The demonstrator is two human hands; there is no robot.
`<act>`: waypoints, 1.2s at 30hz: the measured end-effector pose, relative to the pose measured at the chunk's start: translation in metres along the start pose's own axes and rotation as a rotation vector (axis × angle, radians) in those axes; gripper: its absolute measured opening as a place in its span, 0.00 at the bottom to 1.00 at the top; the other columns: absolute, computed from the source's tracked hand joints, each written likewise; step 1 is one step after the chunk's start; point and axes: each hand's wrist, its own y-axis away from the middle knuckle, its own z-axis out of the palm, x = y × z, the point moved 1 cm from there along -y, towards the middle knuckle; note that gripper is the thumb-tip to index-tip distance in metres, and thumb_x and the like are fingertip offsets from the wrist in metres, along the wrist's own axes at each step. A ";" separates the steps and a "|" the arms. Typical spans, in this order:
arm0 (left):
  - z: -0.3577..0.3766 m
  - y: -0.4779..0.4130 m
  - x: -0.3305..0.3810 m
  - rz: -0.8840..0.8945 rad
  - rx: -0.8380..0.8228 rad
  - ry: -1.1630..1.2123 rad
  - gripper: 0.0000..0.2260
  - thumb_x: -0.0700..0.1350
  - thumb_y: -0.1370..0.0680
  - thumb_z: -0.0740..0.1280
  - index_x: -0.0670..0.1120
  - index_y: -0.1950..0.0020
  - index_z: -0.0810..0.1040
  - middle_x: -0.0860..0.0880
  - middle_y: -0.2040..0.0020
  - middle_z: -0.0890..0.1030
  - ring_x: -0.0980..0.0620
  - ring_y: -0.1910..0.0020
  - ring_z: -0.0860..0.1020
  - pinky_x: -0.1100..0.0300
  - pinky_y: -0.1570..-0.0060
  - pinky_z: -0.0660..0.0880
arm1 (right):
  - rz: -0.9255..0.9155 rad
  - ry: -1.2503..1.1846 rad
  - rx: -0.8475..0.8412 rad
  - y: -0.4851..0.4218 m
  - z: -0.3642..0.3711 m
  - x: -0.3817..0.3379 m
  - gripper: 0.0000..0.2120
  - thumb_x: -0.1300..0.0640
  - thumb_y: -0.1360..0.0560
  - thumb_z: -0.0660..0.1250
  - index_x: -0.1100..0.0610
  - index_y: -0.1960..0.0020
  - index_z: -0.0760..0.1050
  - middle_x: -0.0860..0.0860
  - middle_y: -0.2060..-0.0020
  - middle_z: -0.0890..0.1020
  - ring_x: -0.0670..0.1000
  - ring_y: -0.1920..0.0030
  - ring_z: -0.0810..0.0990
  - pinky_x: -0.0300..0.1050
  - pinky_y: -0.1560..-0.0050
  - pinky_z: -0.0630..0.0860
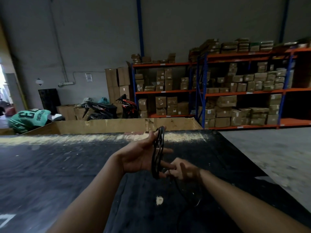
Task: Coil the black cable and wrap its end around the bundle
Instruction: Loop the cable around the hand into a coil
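The black cable (157,153) is looped in several turns around my left hand (141,153), which is held palm up with fingers spread, above a black table. The loops run from the thumb side down past the little finger. My right hand (182,170), blurred, sits just right of and below the coil and pinches the loose strand. That free length trails down and curves over the tabletop below my right wrist, hard to see against the dark surface.
The black table (67,165) is scuffed, with a worn pale strip along its far edge. A big open cardboard box (117,126) stands behind it. A person in a green jersey (28,119) bends at the left. Parked scooters (104,109) and box-filled shelving (235,91) lie beyond.
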 end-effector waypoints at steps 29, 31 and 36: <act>-0.015 -0.003 -0.013 -0.122 0.105 -0.098 0.27 0.60 0.24 0.62 0.58 0.26 0.62 0.35 0.27 0.66 0.27 0.39 0.74 0.23 0.41 0.61 | -0.061 0.568 0.439 -0.004 -0.137 -0.111 0.11 0.53 0.32 0.75 0.48 0.63 0.72 0.48 0.61 0.81 0.49 0.57 0.80 0.48 0.59 0.77; -0.022 -0.005 -0.010 -0.116 0.175 -0.084 0.30 0.60 0.24 0.62 0.52 0.24 0.61 0.36 0.31 0.70 0.28 0.42 0.76 0.24 0.43 0.66 | -0.076 0.581 0.482 0.001 -0.132 -0.118 0.13 0.53 0.32 0.75 0.47 0.63 0.69 0.48 0.61 0.80 0.50 0.58 0.80 0.50 0.58 0.79; -0.034 -0.006 0.003 -0.071 0.309 -0.089 0.31 0.60 0.24 0.60 0.39 0.30 0.66 0.34 0.41 0.75 0.29 0.46 0.78 0.27 0.42 0.67 | -0.089 0.406 0.472 0.020 -0.106 -0.132 0.05 0.56 0.28 0.72 0.56 0.57 0.77 0.54 0.61 0.84 0.52 0.63 0.83 0.51 0.60 0.83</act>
